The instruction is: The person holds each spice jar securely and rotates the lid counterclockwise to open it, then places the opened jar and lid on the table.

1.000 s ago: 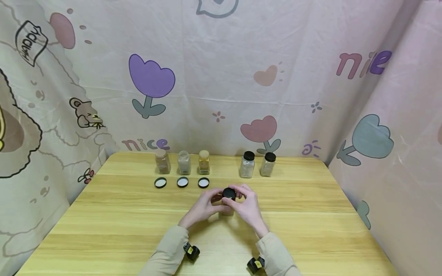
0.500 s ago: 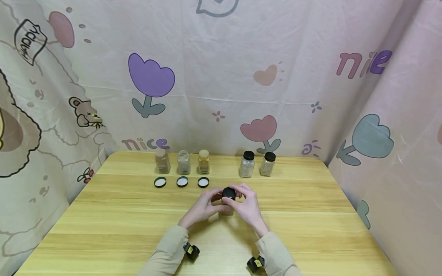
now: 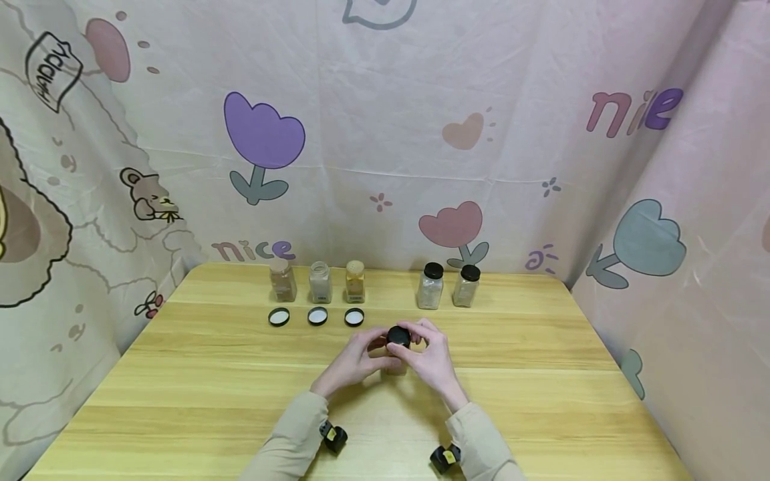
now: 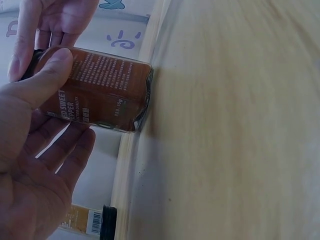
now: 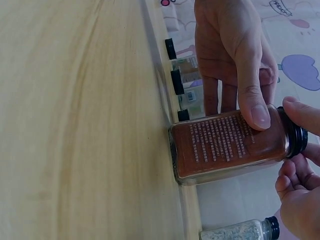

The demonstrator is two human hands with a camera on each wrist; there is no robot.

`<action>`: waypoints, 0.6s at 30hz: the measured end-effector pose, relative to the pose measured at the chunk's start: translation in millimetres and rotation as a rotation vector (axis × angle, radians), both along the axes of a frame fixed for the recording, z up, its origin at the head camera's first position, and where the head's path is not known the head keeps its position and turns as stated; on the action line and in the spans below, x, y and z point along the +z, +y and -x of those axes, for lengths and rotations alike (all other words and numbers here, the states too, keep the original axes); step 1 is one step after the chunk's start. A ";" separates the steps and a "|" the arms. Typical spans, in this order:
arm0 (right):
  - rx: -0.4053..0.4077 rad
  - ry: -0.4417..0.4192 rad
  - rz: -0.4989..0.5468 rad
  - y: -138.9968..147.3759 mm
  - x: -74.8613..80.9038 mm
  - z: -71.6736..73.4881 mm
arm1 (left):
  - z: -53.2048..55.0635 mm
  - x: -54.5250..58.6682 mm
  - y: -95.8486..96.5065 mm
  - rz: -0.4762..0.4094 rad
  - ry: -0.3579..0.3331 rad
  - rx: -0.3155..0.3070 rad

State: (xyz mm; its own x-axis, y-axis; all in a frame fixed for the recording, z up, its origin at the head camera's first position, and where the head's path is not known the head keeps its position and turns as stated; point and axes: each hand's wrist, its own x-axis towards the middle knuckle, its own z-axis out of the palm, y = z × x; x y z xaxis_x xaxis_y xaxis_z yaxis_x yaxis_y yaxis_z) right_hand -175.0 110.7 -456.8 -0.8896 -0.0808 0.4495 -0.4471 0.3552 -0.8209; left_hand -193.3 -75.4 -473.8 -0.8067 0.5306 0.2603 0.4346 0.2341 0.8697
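Observation:
A square glass spice jar (image 4: 107, 90) of red-brown powder stands upright on the wooden table in front of me. White print on its side reads in part "sweet pepper". My left hand (image 3: 355, 361) grips the jar's body, with the thumb flat across one face in the left wrist view. At the top, my right hand (image 3: 434, 364) pinches the black lid (image 5: 296, 132) between thumb and fingers. The lid sits on the jar's neck. In the head view the two hands hide most of the jar's sides.
Behind, to the left, stand three jars without lids: a brownish one (image 3: 283, 286), a whitish one (image 3: 321, 287) and a yellow one (image 3: 355, 287). A black lid (image 3: 317, 316) lies in front of each. Two black-lidded jars (image 3: 430, 290) stand at the back right, before a patterned curtain (image 3: 385, 133).

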 end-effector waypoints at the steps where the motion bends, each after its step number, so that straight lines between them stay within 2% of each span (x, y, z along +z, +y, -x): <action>1: 0.000 -0.002 0.003 0.0 -0.2 0.1 | -0.2 0.2 0.0 0.002 0.000 0.001; 18: 0.022 -0.036 0.030 0.2 3.4 -1.4 | 2.5 -2.1 -0.6 0.004 0.007 -0.005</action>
